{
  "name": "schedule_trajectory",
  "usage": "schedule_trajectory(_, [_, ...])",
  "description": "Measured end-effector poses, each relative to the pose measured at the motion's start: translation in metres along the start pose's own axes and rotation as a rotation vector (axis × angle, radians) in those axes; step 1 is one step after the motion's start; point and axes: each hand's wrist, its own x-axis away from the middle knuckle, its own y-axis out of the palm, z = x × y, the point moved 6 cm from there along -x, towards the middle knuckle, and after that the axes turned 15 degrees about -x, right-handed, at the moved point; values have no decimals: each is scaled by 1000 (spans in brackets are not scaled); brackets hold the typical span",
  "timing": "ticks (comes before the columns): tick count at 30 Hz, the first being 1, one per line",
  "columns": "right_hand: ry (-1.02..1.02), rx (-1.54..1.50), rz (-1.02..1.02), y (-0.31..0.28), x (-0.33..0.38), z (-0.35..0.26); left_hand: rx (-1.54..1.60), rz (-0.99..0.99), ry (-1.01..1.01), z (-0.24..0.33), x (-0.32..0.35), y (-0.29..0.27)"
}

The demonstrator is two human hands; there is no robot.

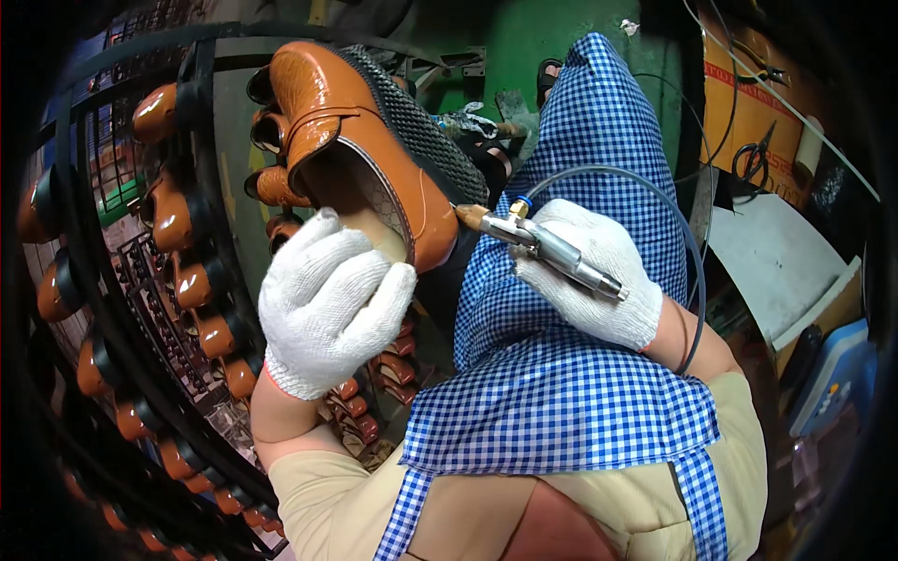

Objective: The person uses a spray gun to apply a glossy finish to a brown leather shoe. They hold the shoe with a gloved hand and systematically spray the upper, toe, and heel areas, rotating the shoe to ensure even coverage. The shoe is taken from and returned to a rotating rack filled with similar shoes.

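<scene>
My left hand (327,299), in a white knit glove, grips a tan leather shoe (360,140) by its heel opening, with the dark textured sole turned to the right. My right hand (594,276), also gloved, holds a metal pen-shaped air tool (552,248) fed by a thin grey hose (655,196). The tool's brass tip touches the shoe's heel edge near the sole. Both hands work above my lap, which is covered by a blue-and-white checked apron (561,393).
A black metal rack (159,309) at the left carries several tan shoes on pegs. At the right stand a cardboard box with scissors (758,154), a white sheet and a blue device (832,374). A green surface (533,37) lies ahead.
</scene>
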Motion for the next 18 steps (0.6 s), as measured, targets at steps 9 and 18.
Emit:
schedule_trajectory(9, [-3, -37, 142, -23, 12, -7, -33, -73, -22, 4, -46, 1])
schedule_trajectory(18, [-7, -8, 208, -31, 15, -10, 18, -61, -161, -6, -79, 12])
